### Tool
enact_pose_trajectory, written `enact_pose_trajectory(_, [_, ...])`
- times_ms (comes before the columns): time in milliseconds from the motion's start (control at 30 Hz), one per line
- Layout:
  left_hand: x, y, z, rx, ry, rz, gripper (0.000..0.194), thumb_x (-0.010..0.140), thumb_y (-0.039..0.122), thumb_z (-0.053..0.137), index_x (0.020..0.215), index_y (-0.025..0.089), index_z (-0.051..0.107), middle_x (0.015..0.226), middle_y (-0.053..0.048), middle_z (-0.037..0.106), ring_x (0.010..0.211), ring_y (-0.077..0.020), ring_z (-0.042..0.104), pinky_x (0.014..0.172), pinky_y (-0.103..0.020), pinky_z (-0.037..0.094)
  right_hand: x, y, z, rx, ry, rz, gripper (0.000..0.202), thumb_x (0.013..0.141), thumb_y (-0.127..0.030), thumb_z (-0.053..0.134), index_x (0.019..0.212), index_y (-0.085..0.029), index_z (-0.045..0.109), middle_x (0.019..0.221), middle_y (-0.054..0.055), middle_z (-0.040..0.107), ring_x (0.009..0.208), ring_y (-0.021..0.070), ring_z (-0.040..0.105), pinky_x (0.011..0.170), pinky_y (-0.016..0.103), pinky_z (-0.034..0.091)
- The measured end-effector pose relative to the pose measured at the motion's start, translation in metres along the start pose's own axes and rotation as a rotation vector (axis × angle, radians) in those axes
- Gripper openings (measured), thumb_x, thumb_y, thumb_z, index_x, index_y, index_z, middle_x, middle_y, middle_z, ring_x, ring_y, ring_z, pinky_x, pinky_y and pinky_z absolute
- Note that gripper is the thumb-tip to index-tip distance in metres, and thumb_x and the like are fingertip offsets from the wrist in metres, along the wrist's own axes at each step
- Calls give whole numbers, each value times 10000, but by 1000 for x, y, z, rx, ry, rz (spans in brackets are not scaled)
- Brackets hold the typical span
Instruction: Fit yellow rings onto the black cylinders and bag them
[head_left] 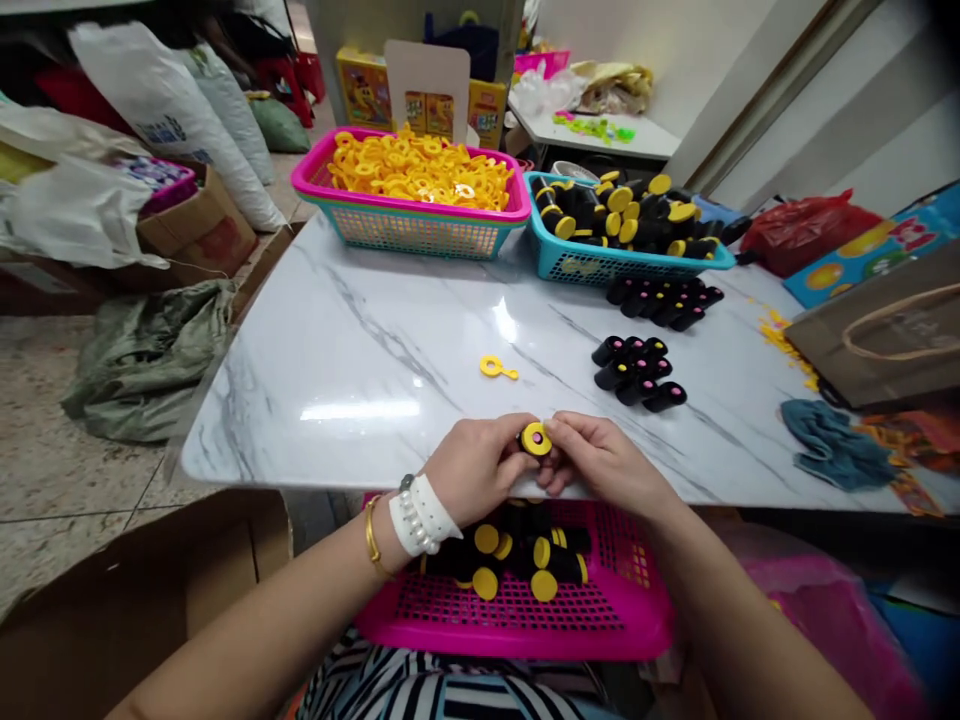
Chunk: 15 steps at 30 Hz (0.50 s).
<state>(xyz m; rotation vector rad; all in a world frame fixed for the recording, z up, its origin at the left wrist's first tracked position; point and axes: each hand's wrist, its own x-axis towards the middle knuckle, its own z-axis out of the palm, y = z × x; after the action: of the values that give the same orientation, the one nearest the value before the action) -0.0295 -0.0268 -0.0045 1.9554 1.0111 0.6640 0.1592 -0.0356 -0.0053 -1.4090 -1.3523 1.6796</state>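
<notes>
Both hands meet at the near edge of the marble table [360,350]. My left hand [476,468] and my right hand [600,460] together grip one small black tube with a yellow ring cap [535,439]. Just below them, on my lap, a pink basket [600,620] holds several black tubes with yellow caps. A single loose yellow ring piece [496,368] lies on the table beyond my hands. My left wrist wears a white band and a gold bangle.
A pink basket of yellow rings [420,215] and a blue basket of capped black tubes [630,262] stand at the far side. Two clusters of uncapped black tubes [637,372] lie to the right. A brown paper bag [885,340] and a blue cloth [832,445] sit at right.
</notes>
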Motion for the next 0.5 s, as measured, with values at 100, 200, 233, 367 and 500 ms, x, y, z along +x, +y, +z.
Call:
enact_pose_trajectory(100, [2, -1, 6, 57, 70, -68, 161, 813, 181, 643, 970, 200, 674, 637, 44, 627, 583, -112, 566, 566, -223, 407, -4, -2, 2, -80, 38, -30, 451, 861, -607, 573, 775, -164, 567, 614, 15, 664, 453, 103, 599, 447, 198, 466])
enact_pose_trajectory(200, [5, -4, 12, 110, 111, -96, 113, 777, 213, 686, 883, 181, 660, 627, 34, 638, 575, -124, 581, 549, -235, 399, -9, -2, 7, -118, 146, -87, 432, 864, -586, 589, 736, -174, 564, 544, -17, 606, 421, 87, 537, 431, 194, 425])
enact_pose_trajectory(233, [6, -5, 14, 131, 122, -95, 110, 764, 215, 698, 855, 178, 650, 628, 32, 645, 574, -126, 584, 548, -240, 396, -10, -2, 8, -120, 164, -94, 427, 864, -580, 593, 730, -176, 565, 530, -22, 590, 423, 88, 528, 433, 197, 425])
enact_pose_trajectory(367, [6, -8, 18, 170, 153, -75, 151, 746, 245, 730, 808, 180, 609, 625, 32, 652, 570, -134, 588, 546, -250, 381, -10, -1, 7, -65, 151, -76, 399, 838, -557, 644, 726, -181, 570, 540, -26, 585, 463, 107, 571, 478, 222, 489])
enact_pose_trajectory(500, [5, -10, 20, 180, 164, -60, 155, 760, 247, 720, 811, 180, 590, 622, 31, 636, 563, -130, 580, 533, -242, 367, -10, 0, 6, -8, 144, -24, 407, 791, -556, 696, 723, -175, 569, 584, -19, 612, 532, 131, 646, 545, 246, 552])
